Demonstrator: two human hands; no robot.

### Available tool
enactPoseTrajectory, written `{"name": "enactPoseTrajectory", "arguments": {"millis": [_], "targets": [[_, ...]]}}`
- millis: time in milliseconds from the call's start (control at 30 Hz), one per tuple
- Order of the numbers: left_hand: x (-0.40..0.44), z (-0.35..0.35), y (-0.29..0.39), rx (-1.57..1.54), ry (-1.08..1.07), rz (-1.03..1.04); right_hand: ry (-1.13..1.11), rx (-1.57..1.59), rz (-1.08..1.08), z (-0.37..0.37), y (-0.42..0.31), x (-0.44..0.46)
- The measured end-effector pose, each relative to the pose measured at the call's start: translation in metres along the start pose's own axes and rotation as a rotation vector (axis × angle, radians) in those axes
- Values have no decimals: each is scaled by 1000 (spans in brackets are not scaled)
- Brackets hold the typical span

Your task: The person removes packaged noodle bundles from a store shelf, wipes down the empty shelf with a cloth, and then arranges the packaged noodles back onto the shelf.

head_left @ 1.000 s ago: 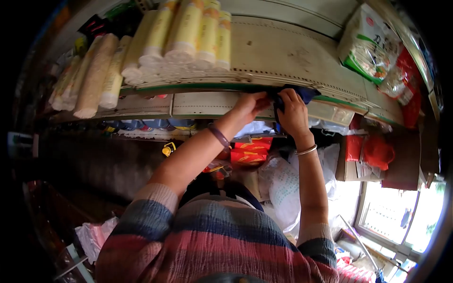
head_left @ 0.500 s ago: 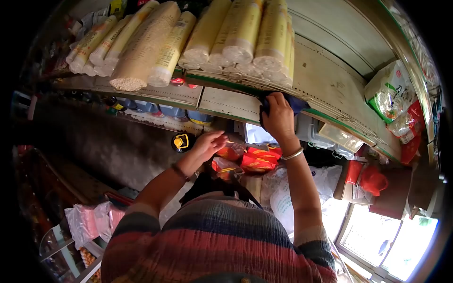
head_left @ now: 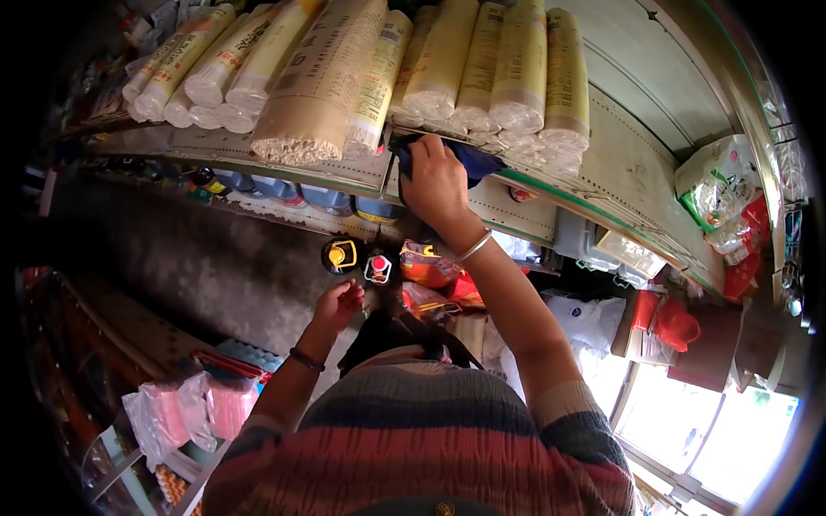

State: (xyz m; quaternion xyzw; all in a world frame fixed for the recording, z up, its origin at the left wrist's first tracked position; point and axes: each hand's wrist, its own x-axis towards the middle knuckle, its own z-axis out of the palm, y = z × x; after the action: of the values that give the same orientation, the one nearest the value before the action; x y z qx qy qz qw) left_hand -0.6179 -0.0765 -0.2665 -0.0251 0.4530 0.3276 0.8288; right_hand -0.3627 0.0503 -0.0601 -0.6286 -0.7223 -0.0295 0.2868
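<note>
My right hand (head_left: 437, 181) is closed on a dark blue cloth (head_left: 473, 163), which lies against the green front edge of the upper shelf (head_left: 551, 196). Just above it, yellow-wrapped rolls of packed noodles or similar (head_left: 519, 73) lie side by side, their ends over the shelf edge. My left hand (head_left: 338, 303) hangs lower, away from the shelf, with fingers loosely curled and nothing visible in it. It is nearest to a bottle with a yellow handle (head_left: 341, 255) and one with a red cap (head_left: 378, 268).
A large brown paper roll (head_left: 323, 86) juts out from the shelf at the upper left. White and green bags (head_left: 718, 181) are at the right. Blue-capped containers (head_left: 327, 198) stand on the lower shelf. Pink packages (head_left: 228, 404) lie at the lower left.
My right hand has slid left along the shelf edge with the cloth. My left hand has left the edge and dropped down and left. The view has shifted too.
</note>
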Motion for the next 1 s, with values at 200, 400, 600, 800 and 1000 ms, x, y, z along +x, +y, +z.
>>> {"name": "enactPoseTrajectory", "arguments": {"millis": [200, 400, 600, 800, 1000], "targets": [[7, -19, 13, -61, 0, -9, -41, -15, -11, 20, -21, 17], [13, -29, 20, -91, -33, -2, -35, 173, -96, 15, -22, 21], [3, -23, 22, -14, 7, 25, -337, 644, -203, 55, -16, 3], [-2, -47, 20, -49, -116, 45, -61, 1489, 765, 71, -17, -45], [6, -68, 8, 31, -137, -19, 681, 1751, 1046, 50, 21, -36]]}}
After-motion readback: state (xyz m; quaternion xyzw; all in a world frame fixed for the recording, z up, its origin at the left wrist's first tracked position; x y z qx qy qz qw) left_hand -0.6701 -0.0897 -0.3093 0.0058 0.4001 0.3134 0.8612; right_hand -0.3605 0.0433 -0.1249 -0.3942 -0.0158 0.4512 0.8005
